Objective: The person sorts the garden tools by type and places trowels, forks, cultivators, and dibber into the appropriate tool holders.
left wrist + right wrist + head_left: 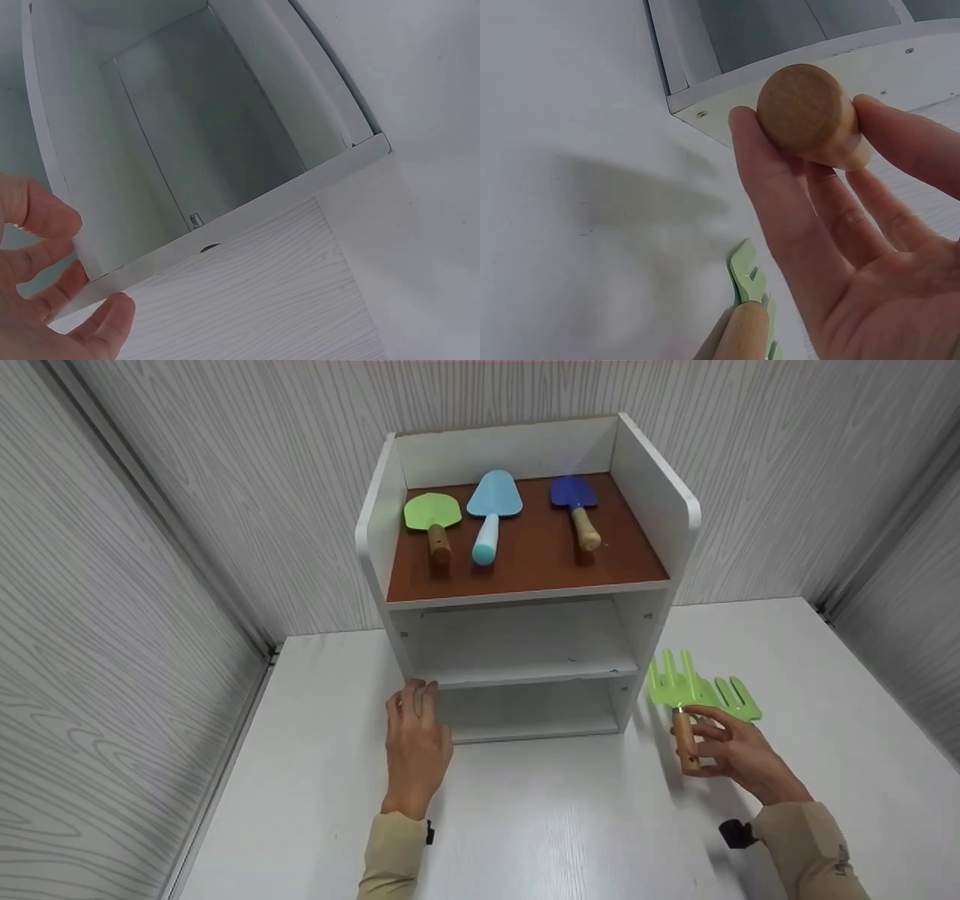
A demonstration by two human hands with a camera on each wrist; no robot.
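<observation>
My right hand (739,750) holds a green garden hand fork by its wooden handle (685,741), tines pointing away, raised over the table. In the right wrist view thumb and fingers pinch that handle (806,109), seen end-on. A second green hand fork (741,701) lies on the table behind it, partly hidden. At the white shelf unit (517,679), my left hand (417,750) grips the left side panel's front edge. The left wrist view shows its fingers (112,322) bent around both sides of that panel (247,206).
On the unit's brown top board (532,559) lie a green trowel (433,512), a light blue trowel (495,496) and a dark blue shovel (574,493) with a wooden handle. Raised white sides border this board. Two white compartments are below. Wood-grain walls (225,457) enclose the table.
</observation>
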